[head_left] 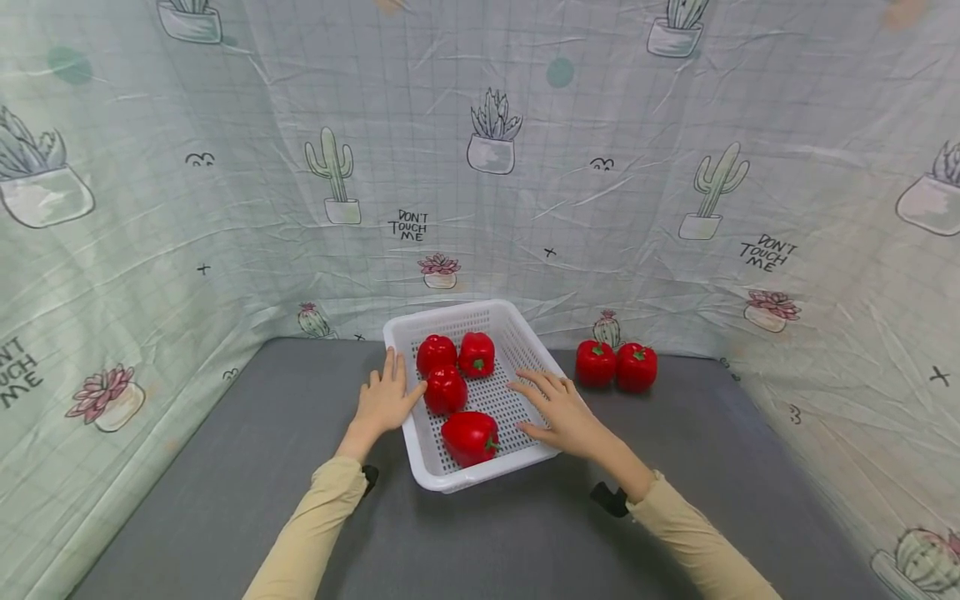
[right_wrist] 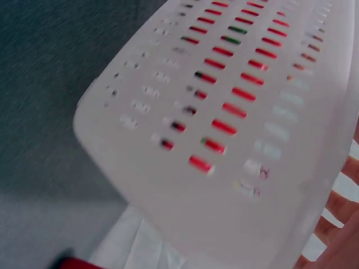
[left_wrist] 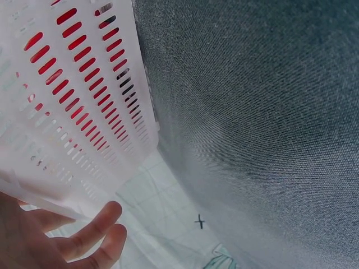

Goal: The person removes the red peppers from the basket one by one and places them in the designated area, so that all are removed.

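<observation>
A white slotted plastic basket [head_left: 525,333] sits angled on the dark table with several red bell peppers [head_left: 469,437] in it. My left hand [head_left: 381,402] lies at its left rim, fingers stretched out and thumb reaching over the edge toward a pepper [head_left: 446,389]. In the left wrist view, the fingers [left_wrist: 92,235] lie right at the rim beside the slotted wall [left_wrist: 84,84]. My right hand [head_left: 558,412] reaches over the right rim, fingers spread above the basket's inside and holding nothing. Red shows through the slots in both wrist views.
Two more red bell peppers [head_left: 636,367] stand side by side on the dark table [head_left: 300,433], right of the basket near the back edge. A pale cloth printed with cacti [head_left: 450,208] hangs behind the table and along both sides.
</observation>
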`<state>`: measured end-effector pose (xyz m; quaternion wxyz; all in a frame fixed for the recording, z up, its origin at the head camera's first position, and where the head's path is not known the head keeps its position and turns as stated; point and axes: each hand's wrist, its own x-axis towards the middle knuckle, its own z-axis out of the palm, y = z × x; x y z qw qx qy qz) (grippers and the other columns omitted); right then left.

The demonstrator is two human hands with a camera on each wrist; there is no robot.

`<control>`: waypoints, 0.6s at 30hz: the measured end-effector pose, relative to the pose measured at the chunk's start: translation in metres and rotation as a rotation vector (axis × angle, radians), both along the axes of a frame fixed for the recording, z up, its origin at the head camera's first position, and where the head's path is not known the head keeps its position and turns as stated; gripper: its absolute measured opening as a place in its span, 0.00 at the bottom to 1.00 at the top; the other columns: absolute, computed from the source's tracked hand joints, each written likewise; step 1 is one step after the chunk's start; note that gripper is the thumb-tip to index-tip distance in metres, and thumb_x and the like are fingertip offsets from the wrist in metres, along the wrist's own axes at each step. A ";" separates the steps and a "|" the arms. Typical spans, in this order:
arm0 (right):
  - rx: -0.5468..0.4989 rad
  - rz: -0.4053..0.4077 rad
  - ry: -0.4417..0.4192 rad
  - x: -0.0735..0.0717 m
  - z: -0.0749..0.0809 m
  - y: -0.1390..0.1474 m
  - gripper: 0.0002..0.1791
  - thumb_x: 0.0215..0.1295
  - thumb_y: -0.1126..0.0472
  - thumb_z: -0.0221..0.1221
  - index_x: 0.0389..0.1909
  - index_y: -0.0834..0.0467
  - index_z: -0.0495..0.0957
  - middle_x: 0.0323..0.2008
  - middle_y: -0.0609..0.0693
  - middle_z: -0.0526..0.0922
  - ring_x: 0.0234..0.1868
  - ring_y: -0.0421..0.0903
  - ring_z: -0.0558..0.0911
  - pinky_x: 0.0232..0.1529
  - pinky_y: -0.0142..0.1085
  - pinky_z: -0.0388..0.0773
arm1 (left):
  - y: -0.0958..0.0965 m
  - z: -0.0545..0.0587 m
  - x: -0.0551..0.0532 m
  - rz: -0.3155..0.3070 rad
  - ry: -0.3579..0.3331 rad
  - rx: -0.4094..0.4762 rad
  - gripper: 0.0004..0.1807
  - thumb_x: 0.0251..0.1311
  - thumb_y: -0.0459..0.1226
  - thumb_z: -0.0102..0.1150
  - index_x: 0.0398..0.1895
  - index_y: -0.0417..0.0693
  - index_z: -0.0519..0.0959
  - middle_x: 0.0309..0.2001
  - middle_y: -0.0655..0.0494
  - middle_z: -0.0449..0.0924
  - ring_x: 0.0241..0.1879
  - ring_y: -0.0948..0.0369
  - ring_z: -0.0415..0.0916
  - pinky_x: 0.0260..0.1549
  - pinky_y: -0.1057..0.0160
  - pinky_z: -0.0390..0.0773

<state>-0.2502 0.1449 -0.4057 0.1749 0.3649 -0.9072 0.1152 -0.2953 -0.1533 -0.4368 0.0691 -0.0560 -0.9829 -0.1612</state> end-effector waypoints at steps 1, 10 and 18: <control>-0.006 0.011 -0.001 0.000 0.000 -0.002 0.34 0.49 0.50 0.63 0.59 0.51 0.65 0.61 0.53 0.65 0.58 0.52 0.66 0.52 0.51 0.63 | 0.000 0.000 0.000 0.000 0.003 -0.002 0.42 0.59 0.54 0.40 0.67 0.33 0.46 0.69 0.37 0.41 0.55 0.35 0.58 0.50 0.36 0.62; 0.025 0.040 -0.059 -0.004 -0.006 -0.021 0.34 0.50 0.50 0.63 0.60 0.48 0.64 0.62 0.52 0.64 0.58 0.50 0.64 0.55 0.53 0.62 | 0.001 0.001 0.001 0.003 0.007 -0.003 0.42 0.58 0.54 0.40 0.67 0.33 0.47 0.69 0.36 0.42 0.55 0.35 0.59 0.50 0.35 0.62; 0.016 0.063 -0.118 -0.005 -0.010 -0.034 0.34 0.50 0.49 0.63 0.59 0.47 0.64 0.62 0.51 0.64 0.59 0.50 0.62 0.56 0.53 0.60 | 0.000 0.001 0.001 0.006 0.005 -0.007 0.43 0.58 0.55 0.40 0.67 0.33 0.47 0.69 0.36 0.41 0.56 0.34 0.58 0.51 0.35 0.61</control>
